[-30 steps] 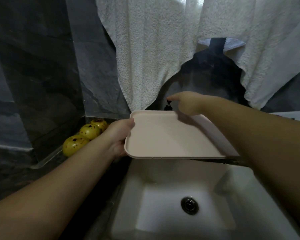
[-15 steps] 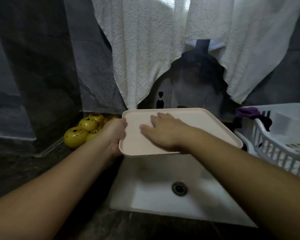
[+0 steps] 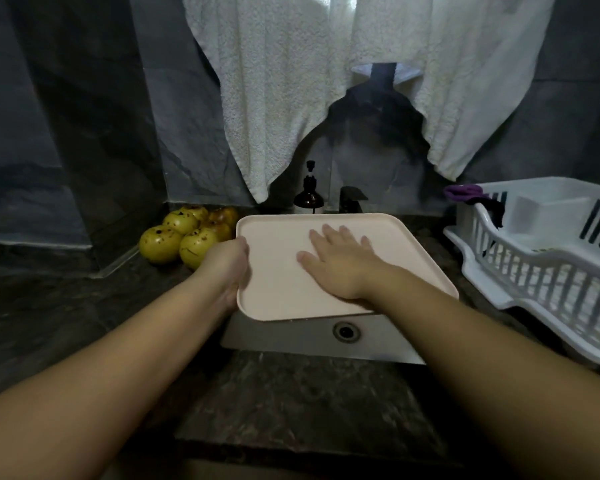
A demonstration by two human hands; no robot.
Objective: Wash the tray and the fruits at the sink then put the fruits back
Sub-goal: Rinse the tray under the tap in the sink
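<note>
Since a second ago the right hand (image 3: 340, 263) has left the tap and lies flat, fingers released, on the tray (image 3: 388, 244), probably to rub it. Left hand (image 3: 227, 263) grasps the tray's edge, steadying it over the sink (image 3: 291, 337). Fruits (image 3: 184, 233) wait on the bench (image 3: 84, 306) beside it.

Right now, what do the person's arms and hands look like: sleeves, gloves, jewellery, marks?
Both forearms are bare all the way to the frame edge: no sleeves show. The left hand and right hand wear no gloves. No rings, watch or bracelet are visible, and no markings can be made out in this dim light.
</note>
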